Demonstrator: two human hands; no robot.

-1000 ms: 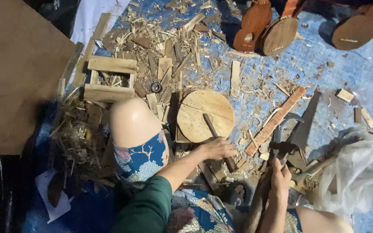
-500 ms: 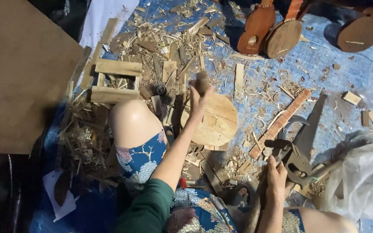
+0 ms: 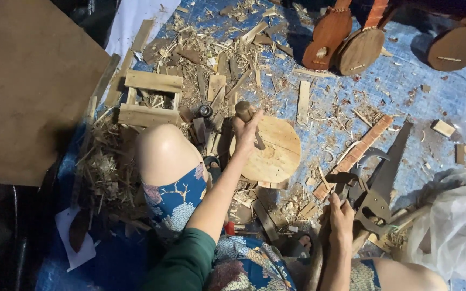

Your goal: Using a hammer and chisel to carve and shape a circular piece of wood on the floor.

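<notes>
A: Left hand (image 3: 245, 131), state?

B: Fingers wrapped tight around a wooden mallet (image 3: 244, 111). The head sticks up at 12 o'clock from the fist; the handle runs down toward 5 o'clock, over the round wooden block (image 3: 273, 153). Whether the mallet touches the block, cannot tell.

A: Where does the block sit?

B: On the blue tarp (image 3: 432, 102), just right of the person's bare knee (image 3: 163, 151), at 3 o'clock from it. Shavings and offcuts lie all round it.

A: Right hand (image 3: 342, 213)?

B: Low in the view, at 4 o'clock from the block. Fingers curled over a dark metal tool (image 3: 346, 183) in the heap beside the handsaw (image 3: 386, 175). Grip looks closed; the exact tool is too cluttered to tell.

A: Surroundings?

B: A thin wooden strip (image 3: 354, 156) lies at 3 o'clock from the block, slanting up toward 1 o'clock. A small wooden frame (image 3: 149, 97) sits at 10 o'clock. Three unfinished stringed-instrument bodies (image 3: 330, 35) lie along the top edge, 12 to 2 o'clock. A brown board (image 3: 22, 91) fills the far left, 9 o'clock. A white plastic bag (image 3: 454, 221) sits at 4 o'clock, lower right corner.
</notes>
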